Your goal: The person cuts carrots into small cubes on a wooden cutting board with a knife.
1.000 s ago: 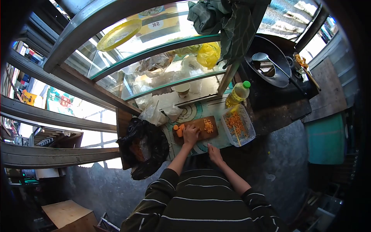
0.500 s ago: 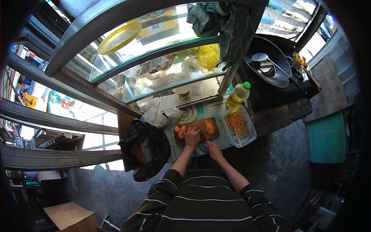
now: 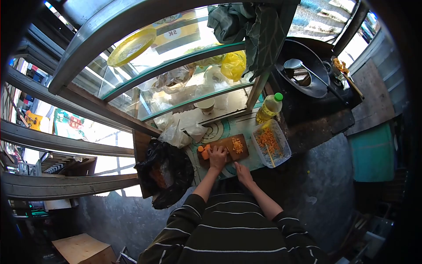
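Note:
My left hand (image 3: pixel 217 157) is closed over carrot on a brown wooden cutting board (image 3: pixel 247 152), its fingers pressed down near the middle. Chunks of carrot (image 3: pixel 204 151) lie just left of those fingers. A small heap of diced carrot (image 3: pixel 238 145) sits on the board's right side. At the board's near edge, my right hand (image 3: pixel 243 172) is wrapped round what looks like a knife; its blade is barely visible between the hands. To the right, a clear plastic tub (image 3: pixel 286 155) contains chopped orange pieces (image 3: pixel 268 140) and a light-coloured stick or handle.
A green-capped oil bottle (image 3: pixel 269 108) stands behind the tub. At the back right, a wok (image 3: pixel 317 90) with a ladle (image 3: pixel 293 64) rests on the stove. A black plastic bag (image 3: pixel 176 176) lies left of the board. The glass display case (image 3: pixel 176 105) rises beyond, beside white plastic bags (image 3: pixel 176 135).
The view has shifted slightly. Both hands stay in almost the same places at the board, and the carrot pieces look nearly unchanged.

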Demonstrator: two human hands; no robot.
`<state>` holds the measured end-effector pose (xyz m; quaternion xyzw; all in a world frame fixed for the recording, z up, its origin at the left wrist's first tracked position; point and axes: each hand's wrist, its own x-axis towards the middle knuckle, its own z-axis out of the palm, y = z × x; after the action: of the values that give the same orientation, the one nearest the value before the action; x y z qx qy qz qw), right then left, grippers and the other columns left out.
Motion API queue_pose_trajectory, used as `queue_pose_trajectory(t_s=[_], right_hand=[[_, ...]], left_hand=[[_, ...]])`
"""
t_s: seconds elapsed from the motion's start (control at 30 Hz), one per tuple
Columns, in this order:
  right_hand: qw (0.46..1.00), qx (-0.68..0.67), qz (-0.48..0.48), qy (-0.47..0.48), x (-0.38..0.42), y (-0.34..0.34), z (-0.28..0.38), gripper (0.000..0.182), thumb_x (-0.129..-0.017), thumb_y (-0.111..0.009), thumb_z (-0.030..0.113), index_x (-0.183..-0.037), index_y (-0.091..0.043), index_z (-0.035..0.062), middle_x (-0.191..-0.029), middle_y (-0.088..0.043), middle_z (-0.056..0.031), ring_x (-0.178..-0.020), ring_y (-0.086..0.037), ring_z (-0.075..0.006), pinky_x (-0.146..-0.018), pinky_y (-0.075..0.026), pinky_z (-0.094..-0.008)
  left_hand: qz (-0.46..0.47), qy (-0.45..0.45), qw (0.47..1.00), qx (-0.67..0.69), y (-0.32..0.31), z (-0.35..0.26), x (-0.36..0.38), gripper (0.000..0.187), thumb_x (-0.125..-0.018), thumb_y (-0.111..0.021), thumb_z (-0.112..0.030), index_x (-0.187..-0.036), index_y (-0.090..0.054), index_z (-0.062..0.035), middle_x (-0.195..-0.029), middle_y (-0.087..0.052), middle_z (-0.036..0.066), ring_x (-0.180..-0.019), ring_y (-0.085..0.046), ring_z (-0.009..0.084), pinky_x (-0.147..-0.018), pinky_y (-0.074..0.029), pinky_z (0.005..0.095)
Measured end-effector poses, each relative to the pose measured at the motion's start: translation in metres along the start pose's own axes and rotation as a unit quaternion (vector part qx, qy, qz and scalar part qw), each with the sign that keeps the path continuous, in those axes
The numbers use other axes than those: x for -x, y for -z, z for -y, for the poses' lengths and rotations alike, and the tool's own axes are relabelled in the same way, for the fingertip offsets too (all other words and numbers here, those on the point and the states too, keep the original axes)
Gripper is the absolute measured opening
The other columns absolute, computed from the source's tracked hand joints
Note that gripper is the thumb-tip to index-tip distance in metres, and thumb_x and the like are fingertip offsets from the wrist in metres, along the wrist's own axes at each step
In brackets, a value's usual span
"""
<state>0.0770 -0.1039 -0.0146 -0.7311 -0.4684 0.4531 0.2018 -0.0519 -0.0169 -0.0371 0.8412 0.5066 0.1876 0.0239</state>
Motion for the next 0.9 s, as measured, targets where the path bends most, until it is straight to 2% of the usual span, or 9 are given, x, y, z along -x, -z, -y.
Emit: queue_pose_trajectory(t_s=[0.1,0.13,0.2,0.3,0.47,0.63,0.73,0.83,0.9], right_hand=[[1.000,0.000,-0.018,0.004,0.010,0.002,-0.001,0.057,-0.091,-0.029,0.044,-0.079,-0.053,-0.0054,-0.078,-0.055,-0.0267,-0.083,-0.051,-0.0432,-0.069,-0.038,-0.0444],[1.000,0.001,-0.017,0.005,0.011,0.002,0.000,0.057,-0.091,-0.029,0.044,-0.079,-0.053,-0.0054,-0.078,-0.055,-0.0267,-0.083,-0.051,-0.0432,-0.069,-0.038,-0.0444],[1.000,-0.004,0.013,-0.024,0.012,0.002,0.001,0.055,-0.090,-0.028,0.045,-0.093,-0.059,-0.0008,-0.092,-0.055,-0.0272,-0.094,-0.049,-0.0432,-0.078,-0.039,-0.0454],[0.999,0.040,0.016,-0.028,0.004,0.002,0.000,0.055,-0.090,-0.029,0.045,-0.091,-0.058,-0.0010,-0.091,-0.055,-0.0273,-0.095,-0.049,-0.0434,-0.078,-0.038,-0.0458],[0.999,0.018,0.023,-0.029,-0.007,0.000,0.006,0.055,-0.090,-0.028,0.046,-0.089,-0.059,-0.0004,-0.090,-0.056,-0.0266,-0.094,-0.049,-0.0434,-0.078,-0.038,-0.0477],[0.999,0.031,-0.018,-0.030,0.010,-0.005,0.001,0.054,-0.090,-0.028,0.045,-0.088,-0.058,-0.0003,-0.089,-0.056,-0.0260,-0.091,-0.050,-0.0438,-0.077,-0.039,-0.0493],[0.997,0.068,-0.041,-0.003,-0.003,-0.005,0.006,0.056,-0.091,-0.029,0.045,-0.082,-0.056,-0.0040,-0.078,-0.056,-0.0261,-0.084,-0.052,-0.0434,-0.070,-0.039,-0.0467],[0.999,0.043,-0.016,-0.017,-0.009,-0.006,0.009,0.057,-0.091,-0.029,0.045,-0.084,-0.056,-0.0043,-0.080,-0.057,-0.0263,-0.087,-0.052,-0.0432,-0.071,-0.039,-0.0462],[0.999,0.028,0.005,-0.034,-0.004,-0.006,0.005,0.053,-0.090,-0.030,0.044,-0.089,-0.058,0.0001,-0.091,-0.056,-0.0259,-0.092,-0.050,-0.0429,-0.076,-0.040,-0.0475]], left_hand=[[-0.004,-0.043,0.998,-0.046,0.000,-0.002,0.003,0.012,-0.064,-0.061,-0.015,-0.076,-0.061,-0.0138,-0.076,-0.051,0.001,-0.078,-0.049,0.0204,-0.072,-0.030,0.0411],[-0.005,-0.038,0.998,-0.045,0.000,-0.003,0.003,0.013,-0.064,-0.060,-0.014,-0.077,-0.061,-0.0132,-0.076,-0.051,0.002,-0.078,-0.049,0.0204,-0.072,-0.030,0.0411],[-0.008,-0.031,0.998,-0.045,0.003,-0.003,0.001,0.014,-0.063,-0.059,-0.012,-0.077,-0.061,-0.0126,-0.076,-0.051,0.003,-0.078,-0.049,0.0204,-0.073,-0.030,0.0412],[0.000,0.001,1.000,-0.022,0.003,-0.005,-0.001,0.011,-0.064,-0.061,-0.014,-0.075,-0.062,-0.0130,-0.074,-0.051,0.002,-0.079,-0.049,0.0201,-0.073,-0.030,0.0407],[-0.012,0.050,0.998,0.033,0.002,-0.003,-0.001,0.006,-0.066,-0.066,-0.018,-0.068,-0.063,-0.0132,-0.071,-0.053,0.000,-0.078,-0.050,0.0183,-0.073,-0.030,0.0398],[-0.022,0.057,0.997,0.041,-0.002,-0.003,0.001,0.005,-0.066,-0.065,-0.017,-0.069,-0.063,-0.0135,-0.072,-0.053,-0.001,-0.078,-0.051,0.0181,-0.072,-0.030,0.0393],[-0.021,0.044,0.998,0.032,-0.003,-0.003,0.003,0.005,-0.066,-0.064,-0.015,-0.071,-0.063,-0.0138,-0.072,-0.053,-0.001,-0.078,-0.051,0.0182,-0.072,-0.030,0.0392],[-0.007,0.035,0.999,0.004,-0.002,-0.003,0.005,0.006,-0.066,-0.063,-0.014,-0.072,-0.062,-0.0140,-0.072,-0.053,-0.001,-0.078,-0.051,0.0181,-0.072,-0.030,0.0392],[0.003,0.031,1.000,-0.004,-0.004,-0.001,0.006,0.007,-0.066,-0.062,-0.013,-0.073,-0.062,-0.0142,-0.073,-0.054,-0.001,-0.078,-0.051,0.0181,-0.072,-0.030,0.0391]])
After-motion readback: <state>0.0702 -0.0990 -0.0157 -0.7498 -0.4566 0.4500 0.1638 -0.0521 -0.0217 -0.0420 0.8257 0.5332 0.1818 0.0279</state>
